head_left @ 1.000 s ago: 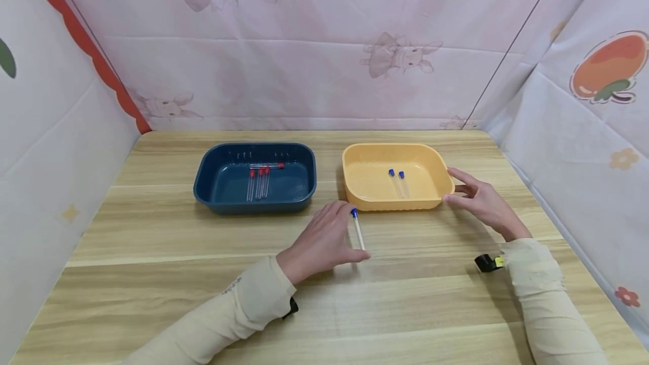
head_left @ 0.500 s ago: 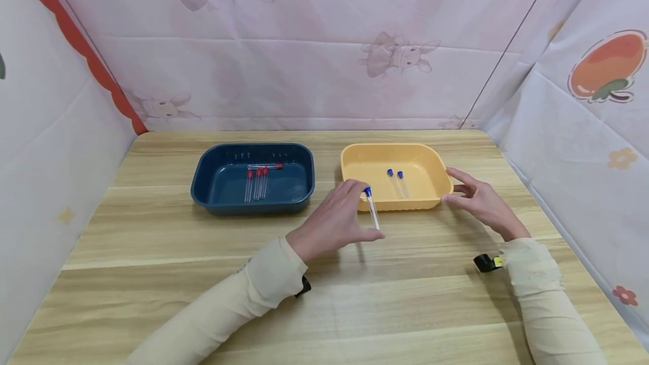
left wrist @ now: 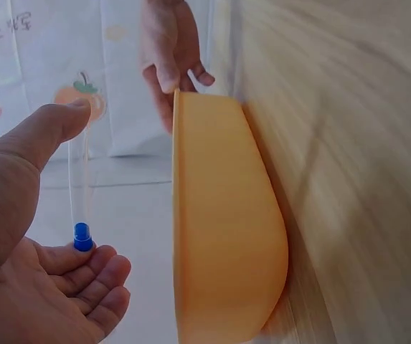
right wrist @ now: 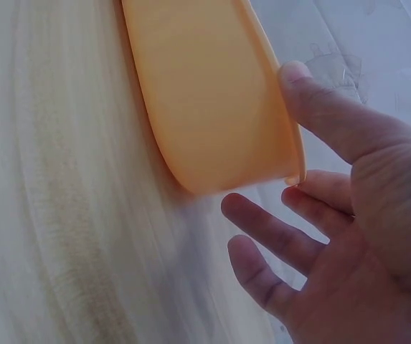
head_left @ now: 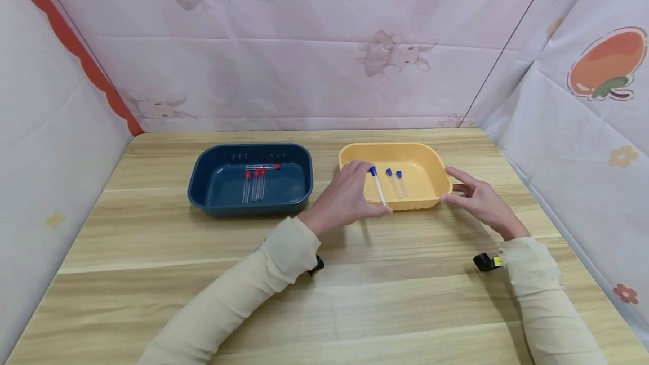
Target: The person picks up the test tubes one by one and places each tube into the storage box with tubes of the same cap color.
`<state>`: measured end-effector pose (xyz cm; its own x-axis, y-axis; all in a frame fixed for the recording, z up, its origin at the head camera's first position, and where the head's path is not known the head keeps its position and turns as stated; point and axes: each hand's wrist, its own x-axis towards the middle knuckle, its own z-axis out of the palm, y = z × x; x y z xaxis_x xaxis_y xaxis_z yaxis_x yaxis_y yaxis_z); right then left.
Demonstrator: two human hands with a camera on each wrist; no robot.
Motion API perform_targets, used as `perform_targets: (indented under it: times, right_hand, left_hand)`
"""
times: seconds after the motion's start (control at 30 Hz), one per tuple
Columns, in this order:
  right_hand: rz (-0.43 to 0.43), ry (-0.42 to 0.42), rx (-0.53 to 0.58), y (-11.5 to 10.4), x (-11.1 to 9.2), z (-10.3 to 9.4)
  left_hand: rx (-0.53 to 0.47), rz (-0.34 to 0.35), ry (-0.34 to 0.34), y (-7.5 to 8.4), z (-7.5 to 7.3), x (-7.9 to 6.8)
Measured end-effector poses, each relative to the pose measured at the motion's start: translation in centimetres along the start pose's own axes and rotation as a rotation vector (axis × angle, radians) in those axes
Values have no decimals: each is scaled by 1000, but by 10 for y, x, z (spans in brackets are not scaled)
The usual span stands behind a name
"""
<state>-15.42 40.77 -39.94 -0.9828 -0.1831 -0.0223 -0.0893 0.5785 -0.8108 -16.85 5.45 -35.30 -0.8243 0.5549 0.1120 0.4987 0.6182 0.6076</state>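
Note:
My left hand (head_left: pixel 346 196) pinches a clear test tube with a blue cap (head_left: pixel 378 187) lengthwise, thumb at the bare end and fingertips at the cap. It is raised at the front left of the yellow basin (head_left: pixel 405 205); in the left wrist view the tube (left wrist: pixel 80 179) hangs apart from the basin's wall. My right hand (head_left: pixel 484 207) holds the basin's right end, with thumb and index finger against the rim and the other fingers spread loosely. Inside the basin lie two more blue-capped test tubes (head_left: pixel 396 183).
To the left stands a dark blue basin (head_left: pixel 203 187) holding several red-capped test tubes (head_left: pixel 254 186). Both basins sit toward the back of a wooden table (head_left: pixel 385 297). Printed cloth walls (head_left: pixel 284 83) close off the back and sides.
My left hand has carried the blue-capped test tube up and away from me, from in front of the yellow basin to over its front left edge. My right hand has stayed put.

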Motion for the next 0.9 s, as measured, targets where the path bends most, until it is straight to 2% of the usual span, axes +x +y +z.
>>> perform_targets:
  times: [0.33,0.67,0.9]
  right_hand:
    - [-4,12,13,-1,-2,1]
    - [-10,15,26,1,-1,1]
    - [-8,16,21,2,-1,1]
  left_hand:
    - [3,-2,6,-12,5,24]
    - [26,-101,-23,-12,11,49]
    - [-15,-113,-45,-17,17,62]
